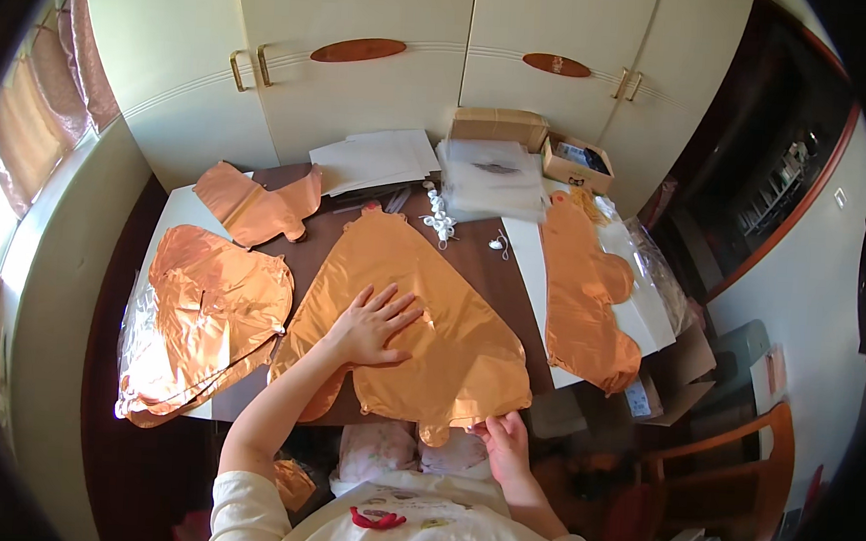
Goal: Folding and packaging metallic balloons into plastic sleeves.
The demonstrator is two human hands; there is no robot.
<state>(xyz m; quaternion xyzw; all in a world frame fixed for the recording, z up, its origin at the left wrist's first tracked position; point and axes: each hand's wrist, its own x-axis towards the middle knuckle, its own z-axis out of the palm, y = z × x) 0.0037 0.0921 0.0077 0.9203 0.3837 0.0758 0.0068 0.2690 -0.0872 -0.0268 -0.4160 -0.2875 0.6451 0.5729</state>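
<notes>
A large flat copper-orange foil balloon (449, 330), uninflated and bell-like in outline, lies in front of me on the brown table (492, 259). My left hand (371, 331) rests palm down on its middle with the fingers spread. At its lower right edge, by the near side of the table, my right hand (507, 446) pinches the foil between thumb and fingers. Part of another orange foil piece (324, 400) shows beneath the balloon, under my left forearm; its full shape is hidden.
Crinkled foil balloons (218, 294) are piled at the left, with a folded one (258, 206) behind. A wavy-edged foil balloon (588, 298) lies at right. White ribbon coils (440, 218), white sheets (375, 165), clear plastic bags (492, 176) and a small box (578, 163) sit farther back. A wooden chair (780, 475) stands right.
</notes>
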